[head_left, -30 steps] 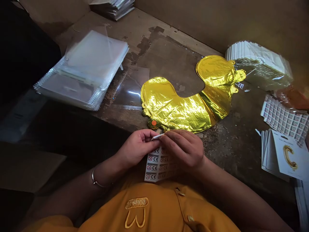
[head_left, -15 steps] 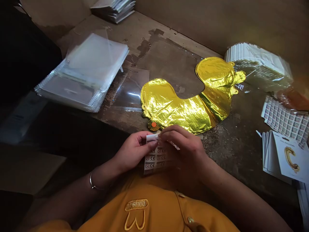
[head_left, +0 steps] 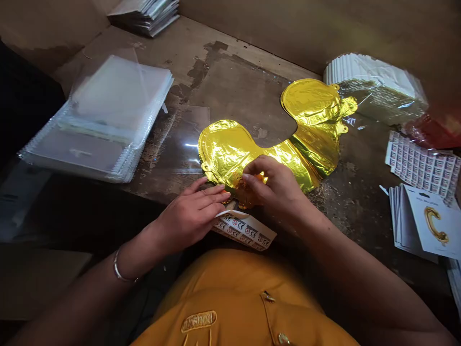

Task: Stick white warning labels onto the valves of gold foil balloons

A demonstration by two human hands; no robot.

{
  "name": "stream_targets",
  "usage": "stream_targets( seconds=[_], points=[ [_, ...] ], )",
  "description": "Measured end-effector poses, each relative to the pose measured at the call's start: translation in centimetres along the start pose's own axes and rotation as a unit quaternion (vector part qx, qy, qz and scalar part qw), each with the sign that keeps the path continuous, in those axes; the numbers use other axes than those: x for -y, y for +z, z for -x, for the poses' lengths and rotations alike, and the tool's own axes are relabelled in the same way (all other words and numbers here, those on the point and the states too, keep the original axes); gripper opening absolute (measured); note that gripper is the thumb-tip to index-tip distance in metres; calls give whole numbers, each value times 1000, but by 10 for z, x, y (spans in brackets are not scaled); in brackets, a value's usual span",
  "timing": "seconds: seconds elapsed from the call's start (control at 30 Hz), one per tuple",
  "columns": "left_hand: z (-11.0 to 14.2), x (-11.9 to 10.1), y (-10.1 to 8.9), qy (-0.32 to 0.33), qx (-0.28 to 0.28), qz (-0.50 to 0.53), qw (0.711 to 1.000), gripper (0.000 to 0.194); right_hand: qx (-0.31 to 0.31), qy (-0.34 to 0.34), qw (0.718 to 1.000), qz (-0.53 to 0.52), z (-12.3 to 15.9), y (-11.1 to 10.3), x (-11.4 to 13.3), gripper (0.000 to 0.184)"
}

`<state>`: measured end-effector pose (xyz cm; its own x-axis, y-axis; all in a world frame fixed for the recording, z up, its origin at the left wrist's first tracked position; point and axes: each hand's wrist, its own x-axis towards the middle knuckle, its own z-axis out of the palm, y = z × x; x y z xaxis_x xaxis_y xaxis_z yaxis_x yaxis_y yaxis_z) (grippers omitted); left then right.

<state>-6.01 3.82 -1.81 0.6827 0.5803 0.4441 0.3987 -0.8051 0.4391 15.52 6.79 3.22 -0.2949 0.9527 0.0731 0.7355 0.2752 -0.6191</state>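
At the desk (head_left: 230,72), what's out?

— One gold foil balloon (head_left: 309,110), flat and U-shaped, mid-desk, its left lobe over one clear plastic sleeve (head_left: 183,139). Five piles around it: clear sleeves (head_left: 108,115) on the left, a stack of packets (head_left: 144,17) at the far edge, a wrapped block of white folded cards (head_left: 367,72) far right, label sheets (head_left: 421,163) right, header cards (head_left: 406,216) below those. Sheet counts per pile: can't tell.

Any print on the cards?

— Top card shows one gold letter C (head_left: 434,223).

Hands?

— Two, close together, not touching, both at the balloon's lower end. Fingertips (head_left: 219,194) of the left hand (head_left: 187,216) lie open on the foil. Right hand (head_left: 273,185) is pinched on the balloon.

Labels?

— One sheet of CE labels (head_left: 241,230) just under the left hand, one end curled up. One bangle (head_left: 120,271) on the left wrist.
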Motion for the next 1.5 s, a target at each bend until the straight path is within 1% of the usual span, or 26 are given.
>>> stream_targets(
  seconds=[0.1,0.23,0.47,0.57,0.7,0.87,1.07,1.17,1.33,1.5],
  points=[
    [2,1,5,3,-7,-10,1000,13,38,6,999,-6,-5,4,-4,11],
    [1,-1,4,-3,-10,-9,1000,12,76,3,997,-5,-8,4,-6,11],
    [0,1,4,-9,-11,-10,1000,11,110,8,994,-22,-14,0,-2,15],
    [-1,1,4,-9,-14,-10,1000,11,122,9,992,-19,-15,1,-3,13],
    [0,1,3,-12,-10,-8,1000,11,124,13,992,-12,-15,2,-5,12],
    [0,1,3,-17,-3,-2,1000,13,119,30,992,-35,-16,3,-7,12],
    [-1,0,3,-14,-11,-3,1000,11,136,20,989,-49,-16,4,-7,13],
    [-1,0,3,-15,-7,-5,1000,12,134,15,991,-19,-16,4,-5,13],
    [-1,1,3,-16,-10,-5,1000,12,137,8,990,31,-17,6,-2,18],
    [0,1,4,-15,-6,-5,1000,12,98,-13,992,74,-15,10,-1,14]
  ],
)
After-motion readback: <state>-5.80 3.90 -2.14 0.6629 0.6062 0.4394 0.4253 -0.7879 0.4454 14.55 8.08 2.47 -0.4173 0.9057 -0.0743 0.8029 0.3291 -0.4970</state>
